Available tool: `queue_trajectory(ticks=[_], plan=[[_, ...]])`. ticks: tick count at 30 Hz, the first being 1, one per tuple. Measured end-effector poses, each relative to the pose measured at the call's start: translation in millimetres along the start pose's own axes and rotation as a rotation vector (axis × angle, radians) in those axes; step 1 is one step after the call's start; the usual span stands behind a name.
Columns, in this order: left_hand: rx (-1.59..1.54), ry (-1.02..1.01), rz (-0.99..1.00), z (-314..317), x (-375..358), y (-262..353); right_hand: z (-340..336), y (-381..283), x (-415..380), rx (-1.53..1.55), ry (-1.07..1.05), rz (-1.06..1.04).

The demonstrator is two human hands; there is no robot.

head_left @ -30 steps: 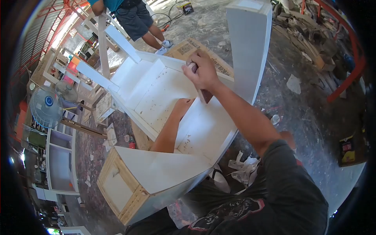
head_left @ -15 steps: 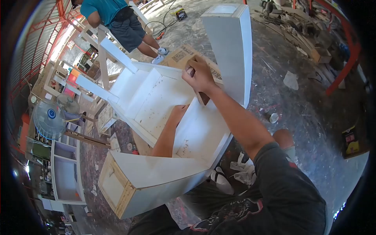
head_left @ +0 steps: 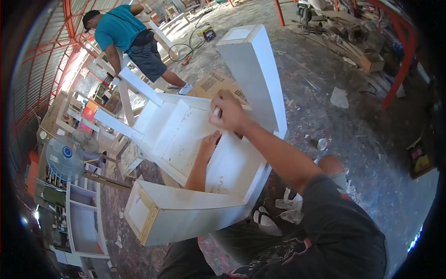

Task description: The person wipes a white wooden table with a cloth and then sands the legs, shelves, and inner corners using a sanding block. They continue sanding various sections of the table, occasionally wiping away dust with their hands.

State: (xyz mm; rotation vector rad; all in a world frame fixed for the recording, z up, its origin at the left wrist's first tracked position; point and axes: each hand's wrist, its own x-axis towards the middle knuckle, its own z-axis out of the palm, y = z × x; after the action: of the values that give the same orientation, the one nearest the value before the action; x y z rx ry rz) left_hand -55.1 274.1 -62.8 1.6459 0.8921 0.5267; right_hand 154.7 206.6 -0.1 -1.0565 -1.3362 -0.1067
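White-painted cabinet lies on the floor; the right hand grips a sanding block on its panel, left hand flat beside. A co-worker stands beyond.

- Bright daylight throughout; strongest glare at the upper left, where an open side blows out to white.
- White painted furniture frame reflects brightly, with soft shadows.
- Heavy fisheye bending; black vignette rings the edges.
- Right hand slightly motion-blurred.

Right hand hides most of sanding block; left hand fingertips blurred; co-worker's hands hidden.
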Motion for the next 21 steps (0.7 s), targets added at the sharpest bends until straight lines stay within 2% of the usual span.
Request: queue_trajectory(ticks=[1, 2, 4, 5, 6, 8, 10, 12, 16, 18, 19, 21], plan=[[-0.022, -0.001, 0.004, 1.1, 24.8, -20.8, -15.7, -25.9, -6.1, 0.009, -0.031, -0.082], [-0.034, 0.004, 0.011, 5.6, 24.2, -10.8, -34.3, -54.1, -8.7, 0.023, -0.065, -0.168], [0.122, -0.175, 0.291, 7.0, 3.6, 12.4, -79.4, -104.3, -20.2, 0.029, -0.022, -0.280], [0.040, -0.218, 0.185, 0.9, 11.7, 1.2, -103.1, -117.1, -31.4, 0.018, 0.020, -0.263], [0.031, -0.209, 0.176, 1.8, 11.4, 1.1, -125.0, -124.0, -47.0, 0.009, 0.063, -0.243], [0.168, -0.199, 0.104, 6.6, 15.9, 12.8, -161.2, -123.3, -76.8, -0.051, 0.209, -0.193], [0.154, -0.160, 0.071, 14.9, 17.6, 21.4, -176.1, -116.0, -107.3, 0.113, 0.440, -0.001], [0.212, -0.073, -0.024, 22.7, 18.6, 31.6, -187.8, -106.0, -132.4, 0.449, 0.626, 0.284], [0.274, -0.031, 0.017, 38.4, 35.6, 36.4, -212.5, -63.6, -137.3, 0.613, 0.680, 0.417], [0.431, 0.059, 0.141, 53.0, 46.9, 42.9, -218.6, -53.0, -128.9, 0.679, 0.748, 0.537], [0.427, 0.060, 0.141, 61.2, 51.6, 44.4, -220.7, -50.5, -129.4, 0.676, 0.745, 0.537], [0.657, 0.191, 0.337, 75.4, 58.1, 45.5, -220.7, -48.4, -134.1, 0.777, 0.773, 0.633]])
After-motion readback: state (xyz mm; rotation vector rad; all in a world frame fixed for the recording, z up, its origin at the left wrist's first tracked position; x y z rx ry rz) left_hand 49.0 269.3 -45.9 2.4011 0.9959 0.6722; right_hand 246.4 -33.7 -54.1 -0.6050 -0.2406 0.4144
